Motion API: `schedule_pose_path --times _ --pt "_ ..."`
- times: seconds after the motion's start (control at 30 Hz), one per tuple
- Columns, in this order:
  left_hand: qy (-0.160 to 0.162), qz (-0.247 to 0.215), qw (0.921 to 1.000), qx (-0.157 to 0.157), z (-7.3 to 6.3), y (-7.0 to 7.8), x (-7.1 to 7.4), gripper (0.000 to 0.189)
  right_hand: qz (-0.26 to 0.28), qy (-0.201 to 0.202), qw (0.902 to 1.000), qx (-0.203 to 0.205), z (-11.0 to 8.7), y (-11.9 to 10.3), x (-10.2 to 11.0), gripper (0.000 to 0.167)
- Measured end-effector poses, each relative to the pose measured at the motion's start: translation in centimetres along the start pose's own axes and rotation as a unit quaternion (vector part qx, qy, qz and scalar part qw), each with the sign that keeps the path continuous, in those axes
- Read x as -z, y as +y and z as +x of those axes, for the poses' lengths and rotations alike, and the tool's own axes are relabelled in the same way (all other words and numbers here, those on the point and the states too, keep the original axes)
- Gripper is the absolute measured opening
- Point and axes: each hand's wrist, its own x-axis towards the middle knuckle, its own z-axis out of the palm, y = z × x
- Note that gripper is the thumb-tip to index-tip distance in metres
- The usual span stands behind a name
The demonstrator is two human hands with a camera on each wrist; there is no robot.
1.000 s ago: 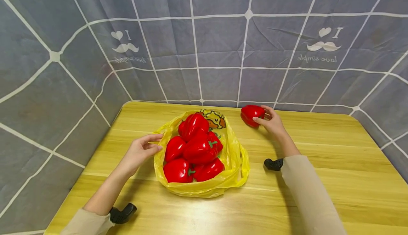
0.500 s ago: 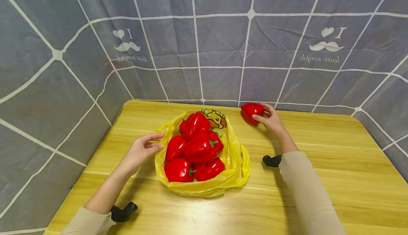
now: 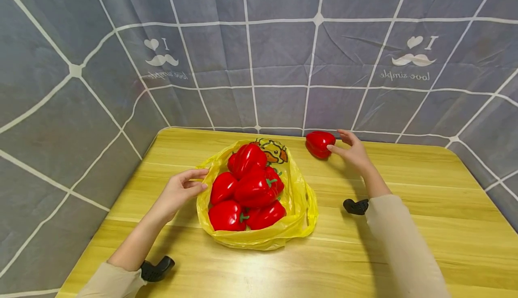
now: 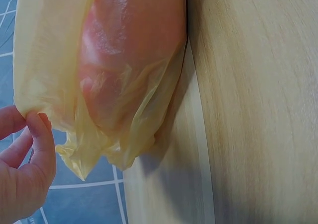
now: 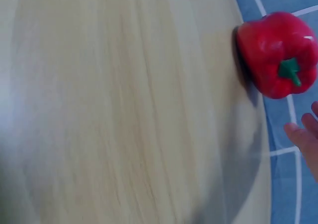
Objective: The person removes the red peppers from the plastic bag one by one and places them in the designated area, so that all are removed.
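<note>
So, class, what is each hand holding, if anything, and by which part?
The left hand pinches the yellow bag by its rim, on the left side. The right hand holds nothing; the red pepper near it is free.

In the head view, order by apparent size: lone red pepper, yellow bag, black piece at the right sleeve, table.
Largest to smallest:
table
yellow bag
lone red pepper
black piece, visible part only
</note>
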Motion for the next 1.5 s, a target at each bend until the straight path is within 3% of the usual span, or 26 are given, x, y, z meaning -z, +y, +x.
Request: schedule_pose_path --times 0.3,0.63,1.07,1.33,1.5 --pt "0.002 -0.003 1.0000 0.004 0.0 -0.1 -0.1 0.045 0.002 0.007 0.9985 0.054 -1.9 -2.3 0.1 0.066" --pt "0.003 -0.008 0.9999 0.011 0.1 -0.2 -0.3 0.045 0.005 -0.051 0.9918 0.117 -4.7 -5.1 -0.2 0.059" --pt "0.003 0.000 0.9999 0.012 0.1 -0.1 -0.5 0.044 0.022 -0.148 0.9738 0.171 -7.8 -8.6 -3.4 0.057" --pt "0.001 0.003 1.0000 0.009 0.2 -0.2 -0.5 0.045 0.044 -0.207 0.9589 0.189 -8.6 -9.1 -5.9 0.058" --pt "0.001 0.003 0.9999 0.009 0.2 -0.3 -0.4 0.044 0.054 -0.223 0.9541 0.192 -8.9 -9.3 -7.6 0.057"
